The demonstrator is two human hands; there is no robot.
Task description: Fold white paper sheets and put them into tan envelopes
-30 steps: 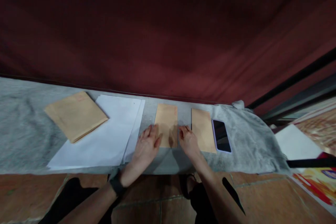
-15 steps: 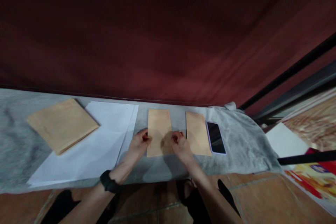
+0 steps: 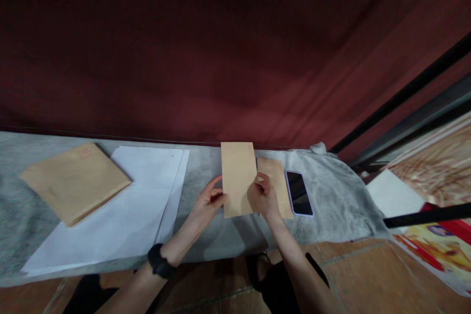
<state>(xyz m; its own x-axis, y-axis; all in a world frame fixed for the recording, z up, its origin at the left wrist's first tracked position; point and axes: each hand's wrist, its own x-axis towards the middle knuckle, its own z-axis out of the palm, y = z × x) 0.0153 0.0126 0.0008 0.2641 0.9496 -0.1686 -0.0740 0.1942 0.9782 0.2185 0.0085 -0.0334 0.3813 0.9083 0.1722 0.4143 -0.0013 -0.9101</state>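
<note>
- The left hand [image 3: 209,201] pinches the left long edge of a narrow tan paper envelope [image 3: 238,179], thumb on top.
- The right hand [image 3: 262,198] grips the same envelope's right edge, fingers curled.
- The envelope sits between the hands above a grey felt cloth [image 3: 331,206], and overlaps a second tan envelope [image 3: 276,181].
- A black phone in a pale case [image 3: 299,194] lies just right of that one.
- White paper sheets [image 3: 128,206] and a stack of brown envelopes [image 3: 75,181] lie to the left.
</note>
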